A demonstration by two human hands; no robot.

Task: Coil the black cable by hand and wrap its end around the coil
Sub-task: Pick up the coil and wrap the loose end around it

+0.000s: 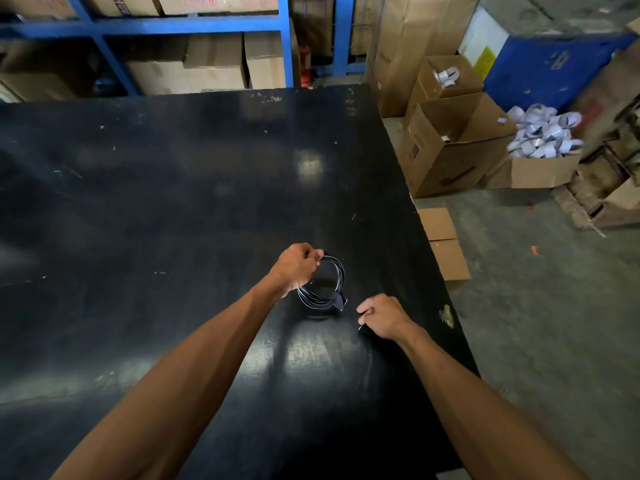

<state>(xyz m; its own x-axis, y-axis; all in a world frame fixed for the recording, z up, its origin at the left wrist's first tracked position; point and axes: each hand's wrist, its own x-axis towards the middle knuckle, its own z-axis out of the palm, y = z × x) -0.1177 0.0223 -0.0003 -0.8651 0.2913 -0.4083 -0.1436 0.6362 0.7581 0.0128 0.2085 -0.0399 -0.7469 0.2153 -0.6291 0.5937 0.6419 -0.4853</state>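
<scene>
A black cable (337, 277) is wound into a small round coil of several loops and held just above the black table (173, 202). My left hand (296, 266) grips the coil at its top left. A dark plug or connector sits at the coil's lower right. My right hand (382, 317) is closed a little to the right of the coil and pinches a thin end of the cable that sticks out below its fingers. The stretch of cable between the coil and my right hand is hard to make out against the dark tabletop.
The table's right edge runs diagonally just beyond my right hand. On the floor to the right stand open cardboard boxes (457, 143), one holding white rolls (543, 131), and flat cartons (445, 244). Blue shelving (145, 26) with cartons lines the back.
</scene>
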